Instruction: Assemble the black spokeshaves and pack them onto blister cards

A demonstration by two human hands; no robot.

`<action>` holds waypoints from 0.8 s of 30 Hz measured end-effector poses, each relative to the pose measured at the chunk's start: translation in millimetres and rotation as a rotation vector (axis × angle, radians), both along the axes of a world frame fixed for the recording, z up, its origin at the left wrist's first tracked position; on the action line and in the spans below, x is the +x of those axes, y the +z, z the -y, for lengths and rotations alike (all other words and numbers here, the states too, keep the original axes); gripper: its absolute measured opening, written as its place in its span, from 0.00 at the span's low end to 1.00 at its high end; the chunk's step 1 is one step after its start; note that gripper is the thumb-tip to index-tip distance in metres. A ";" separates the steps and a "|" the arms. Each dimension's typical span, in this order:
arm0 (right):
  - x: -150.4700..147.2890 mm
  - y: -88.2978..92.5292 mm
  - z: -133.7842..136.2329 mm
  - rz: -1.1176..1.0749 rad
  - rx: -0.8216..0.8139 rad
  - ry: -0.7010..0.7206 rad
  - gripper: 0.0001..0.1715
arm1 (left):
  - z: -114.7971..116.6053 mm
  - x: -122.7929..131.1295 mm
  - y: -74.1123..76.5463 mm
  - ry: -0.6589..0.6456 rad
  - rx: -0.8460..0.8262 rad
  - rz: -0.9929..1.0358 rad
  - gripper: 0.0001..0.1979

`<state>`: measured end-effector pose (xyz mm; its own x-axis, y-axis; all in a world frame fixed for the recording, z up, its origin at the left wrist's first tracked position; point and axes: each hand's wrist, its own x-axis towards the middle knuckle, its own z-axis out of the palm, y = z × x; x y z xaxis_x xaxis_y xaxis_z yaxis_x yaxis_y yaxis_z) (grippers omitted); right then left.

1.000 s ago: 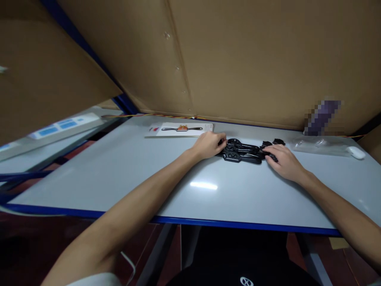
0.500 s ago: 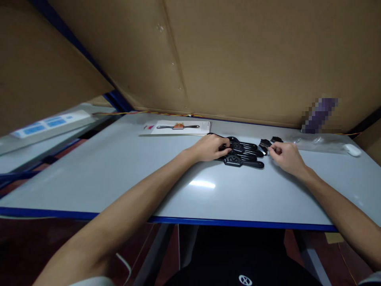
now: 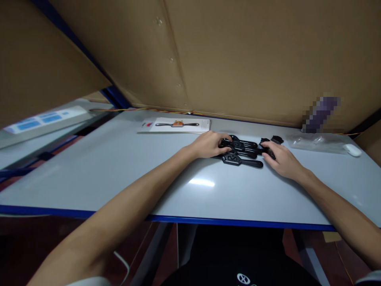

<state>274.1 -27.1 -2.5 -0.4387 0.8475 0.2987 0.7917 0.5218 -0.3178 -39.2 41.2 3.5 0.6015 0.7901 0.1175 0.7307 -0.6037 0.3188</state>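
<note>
Several black spokeshaves [image 3: 232, 159] lie bunched on the table, their handles pointing left and right. My left hand [image 3: 210, 144] closes thumb and fingers round the bodies of the upper ones; its grip hides their left handles. At the right handle ends, my right hand [image 3: 281, 158] has its thumb and fingers round small dark metal pieces [image 3: 270, 153], partly hidden beneath the fingers. Another dark piece [image 3: 277, 139] lies just behind that hand.
A printed card pack [image 3: 181, 124] picturing a spokeshave lies at the back left. Clear plastic packaging [image 3: 318, 143] and a white mouse-like object [image 3: 352, 149] are at the right. Cardboard [image 3: 238, 59] walls the back; a blue edge [image 3: 238, 222] runs along the front.
My right hand has shifted slightly left and its pinch has widened over the dark pieces. My left hand stays on the spokeshaves, its fingers a little more spread.
</note>
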 end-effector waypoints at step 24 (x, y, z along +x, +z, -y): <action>-4.9 6.0 6.7 0.036 -0.028 0.179 0.15 | 11.9 12.0 -8.1 -0.252 0.161 -0.002 0.15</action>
